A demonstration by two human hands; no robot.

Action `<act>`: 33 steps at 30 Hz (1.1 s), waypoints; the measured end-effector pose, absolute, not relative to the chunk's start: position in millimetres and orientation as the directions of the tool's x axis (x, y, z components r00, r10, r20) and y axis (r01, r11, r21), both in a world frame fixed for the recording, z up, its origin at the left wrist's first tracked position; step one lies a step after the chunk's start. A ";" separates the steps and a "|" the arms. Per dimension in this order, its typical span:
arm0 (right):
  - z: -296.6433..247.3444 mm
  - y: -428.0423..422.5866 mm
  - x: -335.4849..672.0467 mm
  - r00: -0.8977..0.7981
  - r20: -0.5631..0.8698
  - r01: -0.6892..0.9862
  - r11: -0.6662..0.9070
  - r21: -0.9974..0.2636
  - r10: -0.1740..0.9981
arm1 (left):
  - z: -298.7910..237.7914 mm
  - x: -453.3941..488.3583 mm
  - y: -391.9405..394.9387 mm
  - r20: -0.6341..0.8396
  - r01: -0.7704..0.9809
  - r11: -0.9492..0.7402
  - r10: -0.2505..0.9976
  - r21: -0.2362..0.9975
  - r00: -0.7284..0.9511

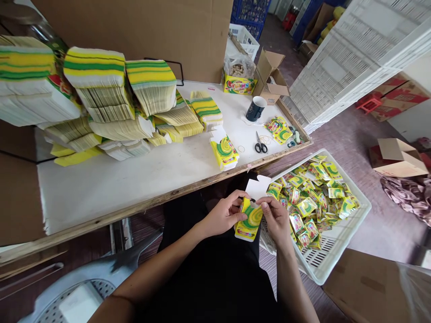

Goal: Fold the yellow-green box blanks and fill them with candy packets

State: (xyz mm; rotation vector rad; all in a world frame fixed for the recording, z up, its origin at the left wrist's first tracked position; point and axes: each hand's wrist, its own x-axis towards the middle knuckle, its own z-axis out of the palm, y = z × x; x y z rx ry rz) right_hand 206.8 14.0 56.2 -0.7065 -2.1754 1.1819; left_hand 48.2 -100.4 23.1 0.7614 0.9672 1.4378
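Note:
Over my lap, my left hand (229,213) grips the left side of a small yellow-green printed carton (249,223), its white top flap standing up. My right hand (274,217) pinches the carton's upper right edge near the opening; its fingers are bent. What lies inside the carton is hidden. Ahead on the table edge rests a small stack of the same flat cartons (224,151). To the right, a white plastic crate (362,211) holds many small yellow-green packets (308,206).
Bundles of flat cartons (96,67) are piled on the white table (134,179) at left. Scissors (260,142), a dark mug (256,108) and more printed cartons (279,129) lie at the table's right end. Stacked white crates (353,54) rise beyond; a cardboard box (367,282) stands at lower right.

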 end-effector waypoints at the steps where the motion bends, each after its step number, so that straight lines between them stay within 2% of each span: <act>1: 55.8 13.5 205.9 -0.700 0.229 0.183 0.479 -0.859 0.677 | 23.1 49.6 -100.4 -0.092 -0.480 0.030 0.990 0.877 -0.105; 3: 51.5 12.3 204.9 -0.661 0.220 0.188 0.443 -0.877 0.717 | 23.4 51.2 -100.3 -0.097 -0.501 0.030 0.989 0.865 -0.109; 6: 44.1 13.4 206.1 -0.577 0.217 0.193 0.389 -0.901 0.788 | 23.2 49.3 -99.5 -0.075 -0.415 0.023 0.991 0.910 -0.109; 10: 49.9 20.1 210.3 -0.631 0.301 0.195 0.522 -0.830 0.715 | 20.9 45.5 -98.0 -0.012 -0.251 -0.043 0.977 0.967 -0.212; 12: 56.3 21.7 211.0 -0.679 0.241 0.207 0.497 -0.843 0.693 | 19.0 46.2 -97.5 0.017 -0.189 -0.066 0.968 0.980 -0.250; 15: 60.0 19.3 208.9 -0.710 0.042 0.309 0.364 -0.879 0.703 | 16.6 49.8 -97.7 0.025 -0.151 -0.063 0.970 0.987 -0.243; 18: 56.2 15.1 204.9 -0.679 0.017 0.382 0.374 -0.845 0.734 | 15.9 52.3 -98.8 0.006 -0.163 -0.041 0.978 0.986 -0.206; 23: 53.4 12.1 200.1 -0.656 0.067 0.443 0.456 -0.772 0.752 | 19.2 49.3 -98.5 -0.085 -0.345 0.021 0.981 0.938 -0.174; 28: 54.0 9.9 199.5 -0.657 0.068 0.424 0.443 -0.790 0.750 | 23.2 49.9 -95.0 -0.127 -0.446 0.026 0.972 0.894 -0.199; 31: 49.6 10.8 202.6 -0.610 0.109 0.373 0.407 -0.834 0.784 | 24.3 55.0 -93.7 -0.074 -0.415 -0.015 0.978 0.910 -0.197; 33: 47.7 14.4 207.3 -0.596 0.121 0.340 0.386 -0.858 0.794 | 24.4 56.3 -92.2 -0.008 -0.333 -0.056 0.982 0.941 -0.189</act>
